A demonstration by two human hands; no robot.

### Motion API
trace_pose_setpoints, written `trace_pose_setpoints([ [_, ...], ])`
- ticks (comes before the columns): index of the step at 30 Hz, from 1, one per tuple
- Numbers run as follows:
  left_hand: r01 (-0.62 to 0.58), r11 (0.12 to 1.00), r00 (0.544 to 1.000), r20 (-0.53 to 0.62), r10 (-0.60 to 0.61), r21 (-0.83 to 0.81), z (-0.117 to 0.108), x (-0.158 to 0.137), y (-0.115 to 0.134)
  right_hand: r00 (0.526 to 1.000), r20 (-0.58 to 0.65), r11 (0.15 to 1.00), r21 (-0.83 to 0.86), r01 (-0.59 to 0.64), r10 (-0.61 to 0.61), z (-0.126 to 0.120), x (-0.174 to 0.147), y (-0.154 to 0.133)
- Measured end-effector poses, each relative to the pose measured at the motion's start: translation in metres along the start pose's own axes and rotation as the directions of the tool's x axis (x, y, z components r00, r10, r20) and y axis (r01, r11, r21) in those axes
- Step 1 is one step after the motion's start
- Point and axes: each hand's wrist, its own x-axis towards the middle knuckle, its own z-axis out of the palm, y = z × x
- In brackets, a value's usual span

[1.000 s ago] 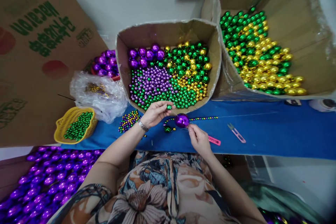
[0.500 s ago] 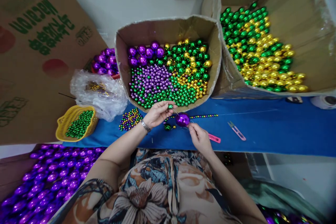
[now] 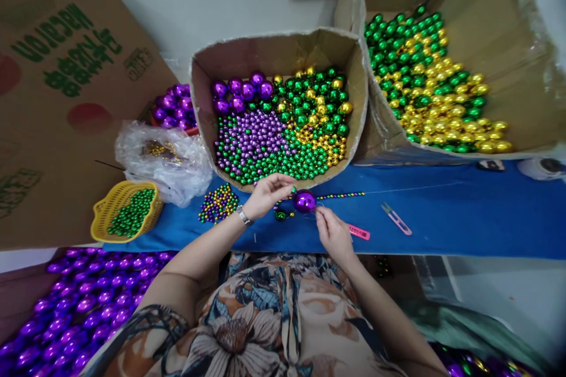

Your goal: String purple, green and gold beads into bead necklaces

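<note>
Our left hand (image 3: 268,195) pinches a shiny green round bead (image 3: 293,190) | our right hand (image 3: 335,234) pinches at the shiny purple ball (image 3: 305,201) between them | past right hand: multicoloured bead strand (image 3: 341,195), threaded; left of both: loose multicoloured beads (image 3: 219,202), unthreaded

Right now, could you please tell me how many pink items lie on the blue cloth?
2: the snips, farther right, and a flat pink item close beside the right hand. Others may be hidden.
</note>
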Motion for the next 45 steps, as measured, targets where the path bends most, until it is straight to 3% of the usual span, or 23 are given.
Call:
trace_pose_setpoints([
  [3,-0.03,0.983,1.0,-0.003,0.031,0.182,0.004,-0.004,-0.015,0.989,0.102,0.994,0.002,-0.105,0.104,0.007,-0.008,0.009],
  [5,-0.116,0.945,0.993,0.001,0.121,0.306,0.006,-0.006,-0.02,0.987,0.133,0.994,-0.077,-0.077,0.087,0.006,-0.01,0.015],
  [8,-0.251,0.873,0.968,0.08,0.239,0.418,0.013,-0.007,-0.01,0.999,0.038,0.978,-0.207,-0.003,0.011,-0.003,-0.004,0.016],
  [10,-0.309,0.855,0.951,0.138,0.277,0.417,0.021,-0.005,0.006,0.998,-0.025,0.981,-0.188,0.043,-0.049,-0.006,0.007,0.01],
  [13,-0.33,0.879,0.941,0.194,0.277,0.344,0.033,0.004,0.032,0.992,-0.027,0.989,-0.086,0.122,-0.124,-0.005,0.023,0.001],
  [17,-0.349,0.873,0.899,0.383,0.21,0.34,0.037,0.046,0.057,0.995,-0.056,0.992,0.092,0.087,-0.083,-0.004,0.033,-0.003],
  [18,-0.396,0.829,0.886,0.4,0.233,0.394,0.036,0.064,0.06,0.997,-0.053,0.988,0.141,0.062,-0.055,-0.006,0.034,-0.003],
  [20,-0.496,0.638,0.866,0.278,0.417,0.589,0.033,0.107,0.061,0.999,-0.037,0.977,0.214,0.014,-0.007,-0.009,0.033,-0.003],
  [22,-0.463,0.454,0.833,0.2,0.515,0.762,0.03,0.153,0.056,0.999,-0.032,0.971,0.238,-0.004,0.012,-0.01,0.032,-0.004],
  [24,-0.379,0.332,0.839,0.169,0.518,0.864,0.029,0.191,0.049,0.999,-0.042,0.973,0.231,0.014,-0.004,-0.009,0.032,-0.006],
  [27,-0.336,0.252,0.869,0.196,0.454,0.908,0.029,0.217,0.041,0.998,-0.056,0.98,0.195,0.039,-0.028,-0.008,0.034,-0.006],
  [30,-0.383,0.341,0.865,0.204,0.458,0.858,0.027,0.202,0.043,0.998,-0.068,0.99,0.139,0.005,0.004,-0.012,0.035,-0.004],
  [33,-0.4,0.67,0.903,0.144,0.405,0.626,0.02,0.156,0.051,0.997,-0.082,0.993,0.117,0.021,-0.011,-0.019,0.035,0.0],
  [35,-0.256,0.922,0.964,0.154,0.219,0.292,0.014,0.12,0.055,0.994,-0.103,0.993,0.107,0.058,-0.047,-0.022,0.034,0.002],
  [36,-0.142,0.983,0.976,0.181,0.119,0.116,0.011,0.103,0.055,0.991,-0.118,0.993,0.096,0.074,-0.063,-0.023,0.034,0.002],
  [38,0.021,0.988,0.977,0.211,0.012,-0.153,0.005,0.074,0.054,0.987,-0.132,0.993,0.065,0.099,-0.09,-0.025,0.033,0.002],
  [40,0.086,0.946,0.984,0.178,-0.03,-0.313,0.0,0.055,0.049,0.986,-0.119,0.991,0.042,0.126,-0.12,-0.025,0.032,0.0],
  [45,0.137,0.885,0.99,0.083,-0.111,-0.444,-0.01,0.035,0.038,0.982,-0.058,0.984,-0.001,0.178,-0.177,-0.024,0.03,-0.005],
])
